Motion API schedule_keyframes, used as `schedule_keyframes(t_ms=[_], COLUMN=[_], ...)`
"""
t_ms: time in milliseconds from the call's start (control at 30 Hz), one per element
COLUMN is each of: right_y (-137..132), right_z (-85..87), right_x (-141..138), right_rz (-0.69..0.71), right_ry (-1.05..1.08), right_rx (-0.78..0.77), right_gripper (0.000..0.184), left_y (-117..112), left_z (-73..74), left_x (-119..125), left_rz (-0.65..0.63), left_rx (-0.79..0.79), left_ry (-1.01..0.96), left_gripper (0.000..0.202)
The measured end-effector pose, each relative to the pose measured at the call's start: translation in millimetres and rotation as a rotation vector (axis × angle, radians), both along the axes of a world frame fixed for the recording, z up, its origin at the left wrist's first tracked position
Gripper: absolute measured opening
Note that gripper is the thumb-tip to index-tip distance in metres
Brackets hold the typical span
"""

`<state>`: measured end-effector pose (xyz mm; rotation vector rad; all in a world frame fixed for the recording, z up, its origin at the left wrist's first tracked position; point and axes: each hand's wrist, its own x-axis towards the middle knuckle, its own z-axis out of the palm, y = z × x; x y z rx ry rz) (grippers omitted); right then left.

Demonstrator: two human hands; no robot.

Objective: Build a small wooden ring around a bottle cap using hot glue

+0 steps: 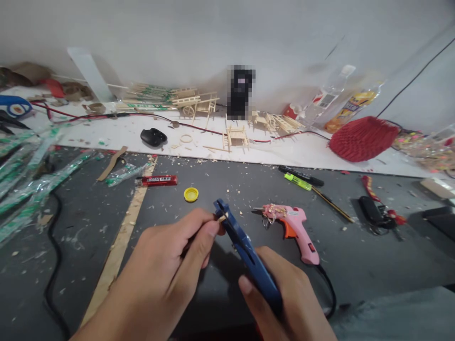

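My left hand (185,255) pinches a short, thin wooden stick (222,218) between thumb and fingertips. The stick's end meets the notched head of a blue plier-like hand tool (245,248). Around that tool's lower body my right hand (287,289) is closed, with the thumb along its near side. The tool slants from upper left to lower right, and its exact kind is hard to make out. Just right of it lies a pink glue gun (295,222) with an orange trigger. A yellow bottle cap (191,194) rests beyond my left hand.
Small wooden models (236,136) stand on a white board (199,142) along the wall. A red lighter (158,180), a green highlighter (297,182), a pencil (332,203) and keys (384,218) lie about. Plastic wrappers (31,175) pile at left; a red fan-shaped object (364,139) stands right.
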<state>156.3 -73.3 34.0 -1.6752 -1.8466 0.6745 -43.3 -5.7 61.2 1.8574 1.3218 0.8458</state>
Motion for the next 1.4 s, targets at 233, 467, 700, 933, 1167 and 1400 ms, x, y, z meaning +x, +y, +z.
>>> schedule_keyframes(t_ms=[233, 467, 700, 933, 1167, 1400], right_y=[2.4, -5.6, -6.4, -0.8, 8.9, 39.4], right_z=[-7.0, -14.5, -19.2, -33.7, -24.7, -4.7], right_x=[-4.3, -1.3, -3.0, -7.4, -17.3, -16.9], right_rz=[0.014, 0.05, 0.016, -0.102, -0.097, -0.128], right_ry=[-0.226, -0.254, -0.292, -0.309, -0.4, -0.518], right_rx=[0.199, 0.095, 0.155, 0.104, 0.117, 0.12], right_gripper=[0.029, 0.021, 0.022, 0.019, 0.015, 0.015], left_y=[0.0, 3.4, 3.1, -10.3, -1.6, 27.6], left_z=[0.3, -0.3, -4.3, -8.3, -3.2, 18.4], left_x=[-3.4, -0.4, 0.5, -5.4, 1.3, 12.1], left_rz=[0.04, 0.057, 0.014, 0.04, 0.236, 0.297], left_rx=[0.04, 0.044, 0.016, -0.134, -0.165, -0.168], left_ry=[-0.033, -0.032, 0.002, -0.082, -0.094, -0.073], left_gripper=[0.039, 0.042, 0.039, 0.041, 0.036, 0.031])
